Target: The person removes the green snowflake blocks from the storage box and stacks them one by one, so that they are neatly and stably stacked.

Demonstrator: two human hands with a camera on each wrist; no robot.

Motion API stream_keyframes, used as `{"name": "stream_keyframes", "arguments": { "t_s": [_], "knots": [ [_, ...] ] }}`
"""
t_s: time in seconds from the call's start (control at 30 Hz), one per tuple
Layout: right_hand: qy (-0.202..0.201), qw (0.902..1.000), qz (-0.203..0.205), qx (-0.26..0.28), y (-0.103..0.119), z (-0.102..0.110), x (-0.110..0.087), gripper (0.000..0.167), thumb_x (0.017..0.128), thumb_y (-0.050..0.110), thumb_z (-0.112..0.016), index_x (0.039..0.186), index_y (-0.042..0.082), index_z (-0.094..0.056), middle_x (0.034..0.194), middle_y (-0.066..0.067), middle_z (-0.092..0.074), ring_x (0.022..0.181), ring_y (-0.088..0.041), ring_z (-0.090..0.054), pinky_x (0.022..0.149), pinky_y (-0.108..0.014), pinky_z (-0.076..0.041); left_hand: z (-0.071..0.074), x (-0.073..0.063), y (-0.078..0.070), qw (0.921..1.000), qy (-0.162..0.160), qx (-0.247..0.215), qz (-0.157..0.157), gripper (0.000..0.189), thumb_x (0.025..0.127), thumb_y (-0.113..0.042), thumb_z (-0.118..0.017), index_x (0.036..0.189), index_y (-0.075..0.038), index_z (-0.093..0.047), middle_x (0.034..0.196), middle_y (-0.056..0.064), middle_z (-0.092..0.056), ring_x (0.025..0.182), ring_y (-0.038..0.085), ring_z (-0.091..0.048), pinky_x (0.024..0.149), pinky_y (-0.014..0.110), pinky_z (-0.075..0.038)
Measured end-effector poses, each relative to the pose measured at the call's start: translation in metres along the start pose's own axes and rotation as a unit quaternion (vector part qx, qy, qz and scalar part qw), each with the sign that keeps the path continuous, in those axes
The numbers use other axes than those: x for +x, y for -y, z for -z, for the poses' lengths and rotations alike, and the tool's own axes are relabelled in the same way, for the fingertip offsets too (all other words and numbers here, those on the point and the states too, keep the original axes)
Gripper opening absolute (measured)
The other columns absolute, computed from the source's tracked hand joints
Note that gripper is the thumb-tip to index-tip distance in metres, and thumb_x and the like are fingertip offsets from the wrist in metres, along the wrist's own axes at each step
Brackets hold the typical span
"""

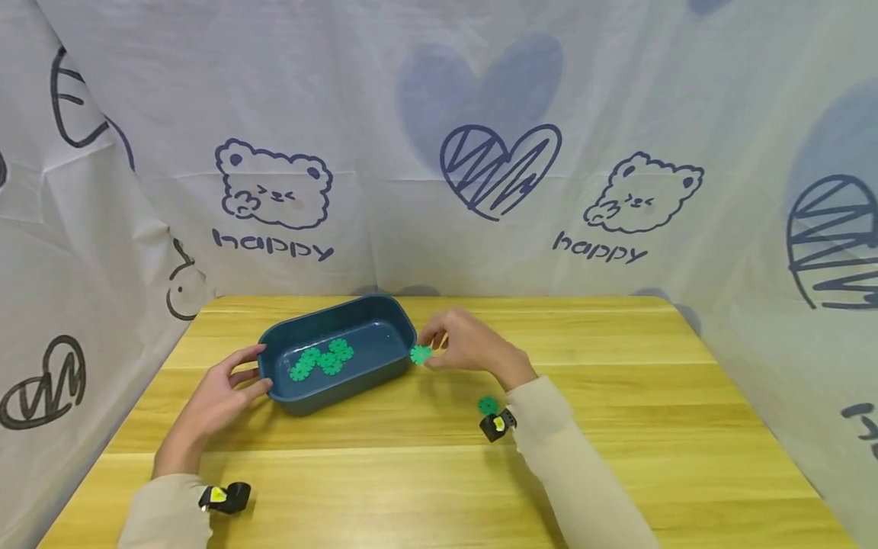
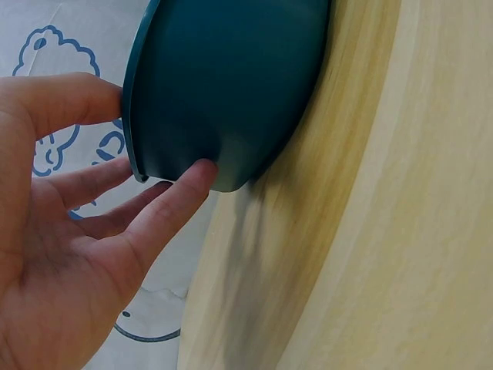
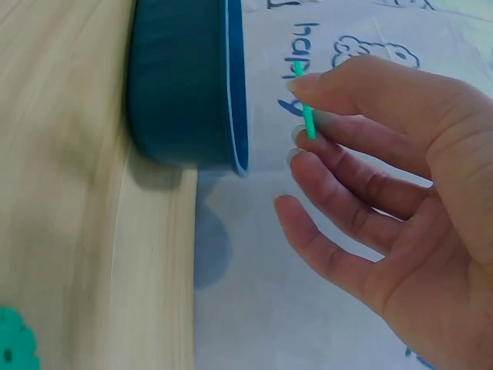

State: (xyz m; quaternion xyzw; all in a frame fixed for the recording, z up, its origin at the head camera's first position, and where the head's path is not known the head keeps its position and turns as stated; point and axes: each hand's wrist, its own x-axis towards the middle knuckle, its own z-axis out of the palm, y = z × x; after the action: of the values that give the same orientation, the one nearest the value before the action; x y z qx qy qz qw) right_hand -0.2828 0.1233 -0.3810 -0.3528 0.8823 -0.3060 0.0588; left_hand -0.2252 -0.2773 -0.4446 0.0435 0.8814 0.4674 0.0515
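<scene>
My left hand [image 1: 219, 396] holds the left end of a dark blue plastic bin [image 1: 343, 391]. In the left wrist view, fingertips meet its rim and one fingertip presses the outer wall. Several green notched interlocking discs [image 1: 331, 362] lie grouped on the bin's floor, some overlapping. Just outside the bin's right end, my right hand [image 1: 469, 343] pinches one more green disc [image 1: 421, 354] between thumb and fingers. That disc [image 3: 309, 119] appears edge-on in the right wrist view, the remaining fingers spread below it.
Another green disc [image 1: 488, 405] lies on the wooden table [image 1: 384, 488], close to the right wrist's black camera [image 1: 495, 425]. A second black camera [image 1: 229, 498] sits on the left wrist. White printed cloth [image 1: 391, 229] hangs behind the table and at both sides.
</scene>
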Motion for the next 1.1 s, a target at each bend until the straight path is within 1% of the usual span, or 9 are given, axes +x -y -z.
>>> {"name": "stream_keyframes", "arguments": {
  "t_s": [0.2, 0.37, 0.57, 0.6, 0.7, 0.8, 0.83, 0.97, 1.1],
  "knots": [
    [-0.005, 0.9998, -0.020, -0.008, -0.007, 0.005, -0.022, 0.020, 0.085, 0.011, -0.081, 0.105, 0.006, -0.080, 0.105, -0.008, -0.075, 0.094, -0.030, -0.071, 0.082, -0.029, -0.058, 0.001, 0.000, 0.000, 1.0000, 0.000, 0.001, 0.001, 0.072, 0.101, -0.017, -0.065, 0.161, -0.003, -0.029, 0.161, 0.031, -0.032, 0.141, 0.052, -0.047, 0.084, 0.005, -0.043],
    [-0.010, 0.9994, -0.030, -0.013, -0.013, 0.007, -0.037, 0.020, 0.084, 0.011, -0.082, 0.104, 0.008, -0.080, 0.103, -0.005, -0.075, 0.092, -0.027, -0.070, 0.082, -0.033, -0.059, 0.001, 0.000, 0.000, 1.0000, 0.002, 0.008, 0.005, 0.072, 0.101, -0.019, -0.065, 0.161, -0.003, -0.029, 0.161, 0.031, -0.032, 0.141, 0.051, -0.047, 0.086, 0.008, -0.045],
    [-0.011, 0.9985, -0.044, -0.029, -0.021, 0.007, -0.053, 0.020, 0.084, 0.013, -0.083, 0.104, 0.010, -0.081, 0.104, -0.002, -0.076, 0.091, -0.023, -0.069, 0.079, -0.030, -0.058, 0.001, 0.000, -0.001, 0.9998, 0.004, 0.017, 0.010, 0.073, 0.101, -0.020, -0.065, 0.162, -0.004, -0.028, 0.161, 0.031, -0.032, 0.141, 0.051, -0.047, 0.095, 0.020, -0.051],
    [-0.010, 0.9983, -0.048, -0.032, -0.022, 0.007, -0.056, 0.020, 0.084, 0.014, -0.083, 0.104, 0.010, -0.081, 0.105, -0.002, -0.076, 0.091, -0.021, -0.069, 0.078, -0.028, -0.057, 0.001, 0.000, -0.001, 0.9998, 0.004, 0.019, 0.011, 0.073, 0.101, -0.020, -0.065, 0.162, -0.004, -0.028, 0.161, 0.031, -0.032, 0.141, 0.051, -0.048, 0.097, 0.024, -0.052],
    [-0.008, 0.9976, -0.060, -0.033, -0.024, 0.006, -0.063, 0.020, 0.083, 0.014, -0.083, 0.103, 0.011, -0.081, 0.105, -0.001, -0.076, 0.091, -0.022, -0.070, 0.077, -0.028, -0.056, 0.001, 0.000, -0.002, 0.9997, 0.003, 0.023, 0.010, 0.073, 0.101, -0.020, -0.065, 0.162, -0.004, -0.028, 0.161, 0.031, -0.032, 0.141, 0.051, -0.048, 0.103, 0.038, -0.054],
    [-0.007, 0.9972, -0.067, -0.033, -0.028, 0.004, -0.069, 0.019, 0.082, 0.013, -0.084, 0.101, 0.012, -0.081, 0.105, 0.000, -0.077, 0.091, -0.021, -0.069, 0.075, -0.027, -0.056, 0.001, -0.001, -0.002, 0.9996, 0.002, 0.025, 0.010, 0.073, 0.101, -0.020, -0.065, 0.162, -0.004, -0.028, 0.161, 0.031, -0.032, 0.141, 0.051, -0.048, 0.108, 0.053, -0.050],
    [-0.006, 0.9970, -0.069, -0.034, -0.029, 0.004, -0.071, 0.019, 0.082, 0.013, -0.084, 0.101, 0.012, -0.081, 0.105, 0.000, -0.077, 0.091, -0.022, -0.069, 0.075, -0.027, -0.056, 0.001, -0.001, -0.002, 0.9996, 0.001, 0.025, 0.010, 0.073, 0.101, -0.021, -0.065, 0.162, -0.004, -0.028, 0.161, 0.031, -0.032, 0.141, 0.051, -0.048, 0.108, 0.055, -0.049],
    [-0.006, 0.9960, -0.079, -0.040, -0.034, 0.001, -0.077, 0.018, 0.083, 0.015, -0.084, 0.100, 0.012, -0.081, 0.105, -0.001, -0.077, 0.092, -0.021, -0.069, 0.075, -0.027, -0.056, 0.000, -0.001, -0.002, 0.9996, 0.001, 0.027, 0.008, 0.073, 0.101, -0.021, -0.065, 0.162, -0.003, -0.028, 0.161, 0.031, -0.032, 0.141, 0.051, -0.048, 0.108, 0.055, -0.049],
    [-0.002, 0.9939, -0.100, -0.047, -0.039, -0.003, -0.083, 0.019, 0.083, 0.017, -0.085, 0.101, 0.013, -0.081, 0.104, 0.002, -0.077, 0.092, -0.019, -0.069, 0.076, -0.028, -0.056, 0.000, -0.001, -0.002, 0.9996, 0.001, 0.027, 0.008, 0.073, 0.101, -0.021, -0.065, 0.162, -0.003, -0.028, 0.161, 0.031, -0.032, 0.141, 0.051, -0.048, 0.108, 0.055, -0.049]
  ]
}}
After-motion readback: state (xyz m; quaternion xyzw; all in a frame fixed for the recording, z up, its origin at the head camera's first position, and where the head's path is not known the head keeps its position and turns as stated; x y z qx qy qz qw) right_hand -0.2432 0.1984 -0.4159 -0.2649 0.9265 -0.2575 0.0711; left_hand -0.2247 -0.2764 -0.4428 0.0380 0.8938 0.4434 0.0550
